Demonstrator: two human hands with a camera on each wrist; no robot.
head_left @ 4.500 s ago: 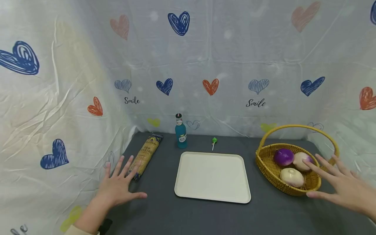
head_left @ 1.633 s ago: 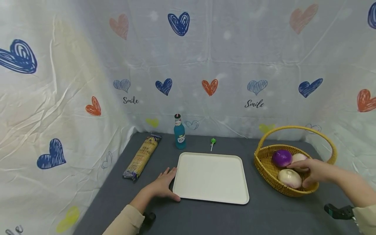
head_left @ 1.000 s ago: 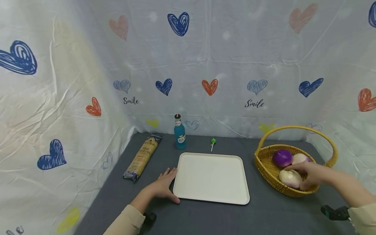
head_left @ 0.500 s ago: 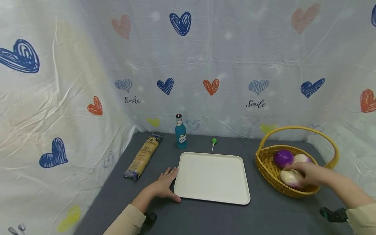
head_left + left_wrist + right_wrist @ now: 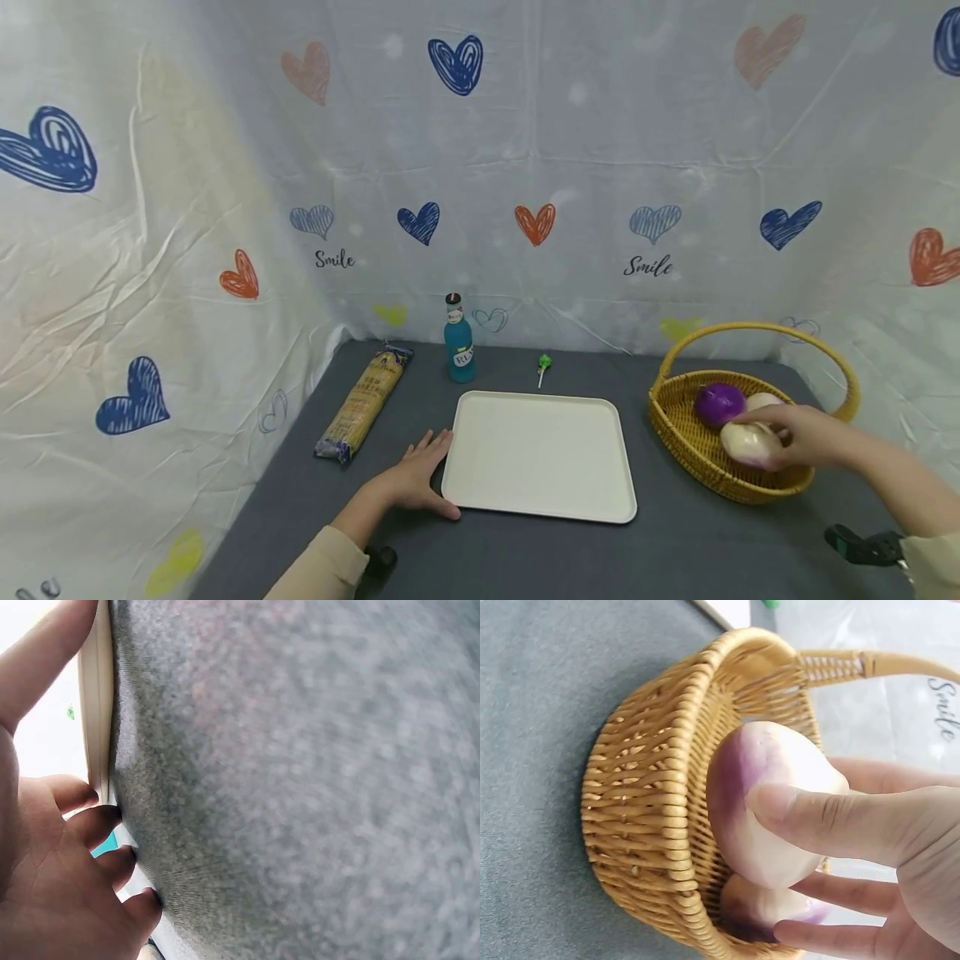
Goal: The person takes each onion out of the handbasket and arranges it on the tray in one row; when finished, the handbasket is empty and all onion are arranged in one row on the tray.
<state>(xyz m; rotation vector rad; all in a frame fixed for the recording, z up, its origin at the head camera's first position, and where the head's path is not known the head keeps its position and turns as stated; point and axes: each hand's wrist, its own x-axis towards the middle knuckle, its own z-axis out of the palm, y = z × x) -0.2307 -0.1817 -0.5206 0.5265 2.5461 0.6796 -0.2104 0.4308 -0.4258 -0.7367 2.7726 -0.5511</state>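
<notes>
Pale turnip w/ purple patch (image 5: 750,444): in R hand (image 5: 801,435), at mouth of wicker basket (image 5: 693,465), R side of bench (image 5: 540,558). Looks clear of basket floor; exact gap can't tell.

R hand grips it: thumb across one face, fingers round the far side (R wrist view). Prob. because skin is smooth & round, so opposed sides give best hold. Hand comes in low, in front of basket handle (image 5: 757,327), likely to avoid knocking it.

Still in basket: purple veg. (image 5: 721,405) & 2nd pale turnip (image 5: 763,401), part hidden by hand. Basket wall presumably keeps round items from rolling.

L hand (image 5: 412,477): fingers spread, gripping nothing; lies at near-L corner of cream tray (image 5: 540,458), approx. touching edge, perhaps to steady it. Tray bare, flat, mid-bench.

Behind tray: blue bottle (image 5: 460,350), upright; green lollipop (image 5: 544,362), lying. Far L: yellow packet (image 5: 365,402), flat, angled. All apart from tray, so its surface is unobstructed.
</notes>
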